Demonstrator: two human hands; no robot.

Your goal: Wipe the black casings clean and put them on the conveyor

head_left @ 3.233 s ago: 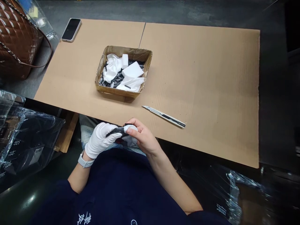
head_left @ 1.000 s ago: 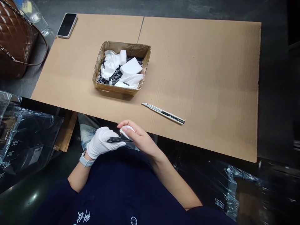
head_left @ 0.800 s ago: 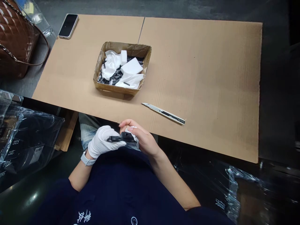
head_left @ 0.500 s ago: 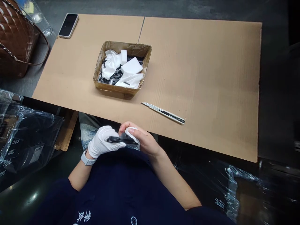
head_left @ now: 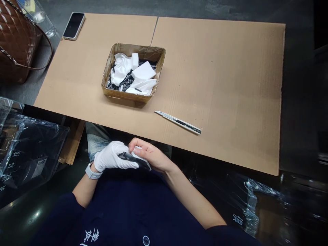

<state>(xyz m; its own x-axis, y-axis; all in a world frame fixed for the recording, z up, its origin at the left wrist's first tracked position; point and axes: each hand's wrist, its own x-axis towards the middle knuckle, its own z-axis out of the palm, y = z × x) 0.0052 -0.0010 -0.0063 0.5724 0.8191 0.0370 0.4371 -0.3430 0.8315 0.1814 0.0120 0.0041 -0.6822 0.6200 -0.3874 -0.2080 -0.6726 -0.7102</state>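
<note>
My left hand (head_left: 112, 155), in a white glove, is closed around a flat black piece (head_left: 135, 160) whose exact kind I cannot make out. Bare, my right hand (head_left: 151, 153) pinches a white cloth (head_left: 139, 151) and presses it against the piece's right part. Both hands are in front of my body, just off the near edge of the cardboard sheet (head_left: 230, 95). Beyond them on the cardboard lies a utility knife (head_left: 178, 122), its blade pointing left.
A cardboard box (head_left: 133, 97) holds small black parts, white cloths and white foam blocks (head_left: 144, 70). At the far left are a phone (head_left: 74, 26) and a brown quilted bag (head_left: 17, 44). Plastic-wrapped dark packages (head_left: 36, 147) stand below left.
The black piece has tilted, its right end now lower. My right hand has shifted slightly down and left with the cloth, and the left hand still grips the piece.
</note>
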